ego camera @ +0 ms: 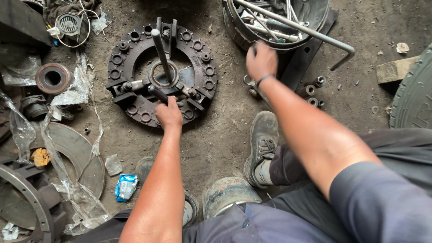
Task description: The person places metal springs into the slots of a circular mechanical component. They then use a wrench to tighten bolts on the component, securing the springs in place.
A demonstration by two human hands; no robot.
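A round, dark metal clutch cover plate (130,58) lies flat on the dirt floor, ringed with bolt holes. A metal bar (160,49) stands tilted out of its centre ring. My left hand (169,113) is closed on a lever arm at the plate's near edge. My right hand (261,60) reaches to the right of the plate, fingers curled at the rim of a round metal tub (234,27) full of long tools. Whether that hand holds anything is hidden. Small sockets and nuts (311,92) lie on the ground beside my right wrist.
A flat metal disc (72,148) under torn clear plastic and a toothed ring (27,202) lie at the left. A bearing-like ring (52,78) sits further back. My shoe (263,144) rests mid-floor. A tyre (414,94) and wooden block (395,69) are at the right.
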